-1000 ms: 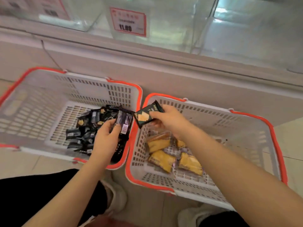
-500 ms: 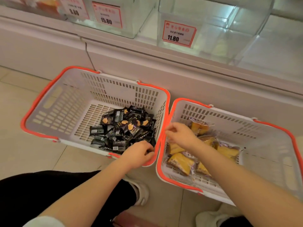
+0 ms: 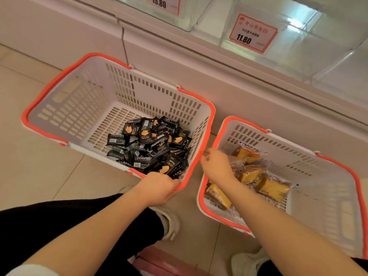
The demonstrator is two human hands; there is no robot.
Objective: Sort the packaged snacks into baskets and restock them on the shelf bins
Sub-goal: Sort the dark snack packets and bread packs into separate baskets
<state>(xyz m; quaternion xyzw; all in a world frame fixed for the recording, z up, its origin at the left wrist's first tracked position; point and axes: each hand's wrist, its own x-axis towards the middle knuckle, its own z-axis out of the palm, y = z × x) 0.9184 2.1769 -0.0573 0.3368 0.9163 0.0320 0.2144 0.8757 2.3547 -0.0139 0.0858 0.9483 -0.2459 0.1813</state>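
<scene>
Two white baskets with orange rims stand on the floor. The left basket [image 3: 75, 100] holds a heap of black snack packets [image 3: 151, 144]. The right basket [image 3: 322, 196] holds several yellow cake packets [image 3: 268, 186]. My left hand [image 3: 157, 188] grips the near right corner of the left basket's rim. My right hand [image 3: 216, 164] hovers over the left edge of the right basket, fingers curled, with nothing visible in it.
A white shelf base runs behind the baskets. Above it are clear shelf bins [image 3: 298, 36] with red price tags, one reading 11.80 [image 3: 253, 33] and one reading 15.80 [image 3: 161, 4]. My legs and white shoes [image 3: 169, 222] are below, on beige floor tiles.
The black packets that both hands held a second ago are gone from my hands. My left hand has taken hold of the left basket's rim, and the view has shifted left and down.
</scene>
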